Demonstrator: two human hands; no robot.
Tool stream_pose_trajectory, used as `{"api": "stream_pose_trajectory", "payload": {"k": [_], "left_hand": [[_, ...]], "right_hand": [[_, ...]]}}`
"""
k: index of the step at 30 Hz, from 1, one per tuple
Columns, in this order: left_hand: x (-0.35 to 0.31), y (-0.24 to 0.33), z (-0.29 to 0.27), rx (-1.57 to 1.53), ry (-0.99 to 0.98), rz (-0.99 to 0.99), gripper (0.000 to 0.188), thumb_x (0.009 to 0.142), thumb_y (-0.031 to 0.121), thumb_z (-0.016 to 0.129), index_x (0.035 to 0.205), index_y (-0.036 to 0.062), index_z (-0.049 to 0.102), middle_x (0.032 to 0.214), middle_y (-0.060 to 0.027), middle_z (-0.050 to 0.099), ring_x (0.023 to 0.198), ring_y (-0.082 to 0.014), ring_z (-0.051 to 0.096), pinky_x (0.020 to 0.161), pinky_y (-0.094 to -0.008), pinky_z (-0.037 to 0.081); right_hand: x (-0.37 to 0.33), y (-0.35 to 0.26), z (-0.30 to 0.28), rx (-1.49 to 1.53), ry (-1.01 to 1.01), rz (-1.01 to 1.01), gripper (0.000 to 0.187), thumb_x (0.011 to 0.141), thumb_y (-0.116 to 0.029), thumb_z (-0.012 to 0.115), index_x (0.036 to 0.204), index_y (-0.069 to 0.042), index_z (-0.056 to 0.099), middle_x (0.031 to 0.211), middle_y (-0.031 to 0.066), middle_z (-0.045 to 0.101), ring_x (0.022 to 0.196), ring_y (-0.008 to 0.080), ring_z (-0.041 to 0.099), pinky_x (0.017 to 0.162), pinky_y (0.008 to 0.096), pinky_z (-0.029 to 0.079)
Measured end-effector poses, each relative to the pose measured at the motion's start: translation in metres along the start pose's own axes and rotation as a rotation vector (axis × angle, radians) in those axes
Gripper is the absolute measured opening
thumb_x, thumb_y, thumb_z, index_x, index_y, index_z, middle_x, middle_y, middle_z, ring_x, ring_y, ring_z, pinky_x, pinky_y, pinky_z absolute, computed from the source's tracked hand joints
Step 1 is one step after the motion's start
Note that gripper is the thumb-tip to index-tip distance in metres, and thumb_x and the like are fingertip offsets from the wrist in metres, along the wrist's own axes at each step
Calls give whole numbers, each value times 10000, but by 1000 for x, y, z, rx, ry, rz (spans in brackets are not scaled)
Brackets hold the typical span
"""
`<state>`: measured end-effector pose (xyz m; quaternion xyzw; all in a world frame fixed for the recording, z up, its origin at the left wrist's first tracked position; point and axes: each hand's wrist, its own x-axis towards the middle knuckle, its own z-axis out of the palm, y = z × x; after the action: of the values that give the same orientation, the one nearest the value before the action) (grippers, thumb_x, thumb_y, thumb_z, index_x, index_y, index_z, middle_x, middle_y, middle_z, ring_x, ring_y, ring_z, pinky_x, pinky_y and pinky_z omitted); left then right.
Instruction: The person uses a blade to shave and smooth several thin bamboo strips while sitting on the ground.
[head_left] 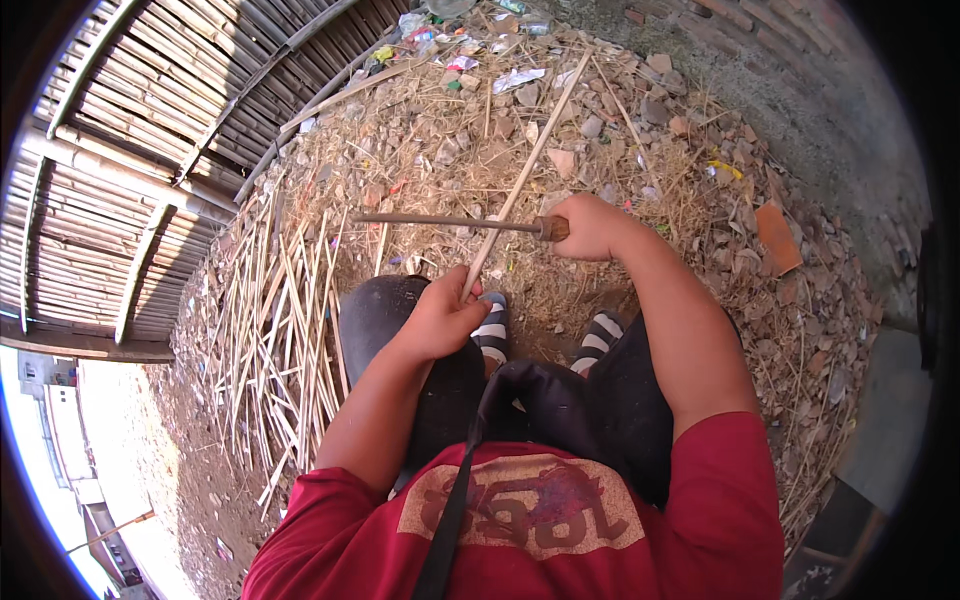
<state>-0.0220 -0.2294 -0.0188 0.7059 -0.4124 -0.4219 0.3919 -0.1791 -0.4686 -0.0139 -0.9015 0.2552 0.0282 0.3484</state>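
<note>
My left hand (448, 315) is closed around the lower end of a long pale bamboo strip (530, 165), which slants away up and to the right over the ground. In my right hand (590, 228) is the wooden handle of a long narrow-bladed knife (450, 221), its dark blade pointing left. The blade crosses the strip a little above my left hand; whether the two touch, I cannot tell. Left of my knee lies a loose pile of cut bamboo strips (280, 330).
Stones, broken brick, dry straw and litter cover the ground (400, 150). A bamboo-slat wall (140, 110) stands on the left, and a rough masonry wall (800, 130) curves along the right. An orange brick piece (778, 238) lies at right. My striped footwear (598, 340) shows between my bent knees.
</note>
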Motion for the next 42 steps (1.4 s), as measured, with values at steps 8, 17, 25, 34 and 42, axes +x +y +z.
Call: {"api": "stream_pose_trajectory", "payload": {"k": [8,17,25,34,42], "left_hand": [[-1,2,1,-69,-38,-40,206,887,82,701,930,83,499,732,61,485,641,-28,430,552,-216,345],[-5,1,-5,-180,-33,-89,204,890,87,694,919,92,493,735,68,471,638,-25,415,548,-214,331],[-1,3,-1,-144,-84,-73,201,894,81,686,914,100,487,754,64,467,662,-27,420,562,-211,331],[-2,-3,-6,-224,-50,-79,199,886,68,685,905,101,489,747,68,468,646,-23,420,552,-214,335],[0,1,-5,-210,-85,-82,206,882,61,682,896,103,480,741,67,461,645,-26,416,558,-215,338]], "right_hand": [[2,3,0,47,-28,-82,228,721,-209,696,834,-12,672,699,158,644,655,293,624,641,404,487],[10,3,3,60,5,22,249,717,-196,655,913,-45,687,792,173,689,741,336,671,686,426,509],[12,15,0,25,-30,-43,278,706,-212,657,915,-30,677,809,185,682,743,334,661,692,432,513],[10,-4,5,14,24,-59,260,705,-235,681,871,-34,674,784,176,686,762,353,675,696,437,521],[8,10,0,60,63,-72,257,717,-215,684,874,-12,663,794,197,676,747,356,659,691,433,513]]}}
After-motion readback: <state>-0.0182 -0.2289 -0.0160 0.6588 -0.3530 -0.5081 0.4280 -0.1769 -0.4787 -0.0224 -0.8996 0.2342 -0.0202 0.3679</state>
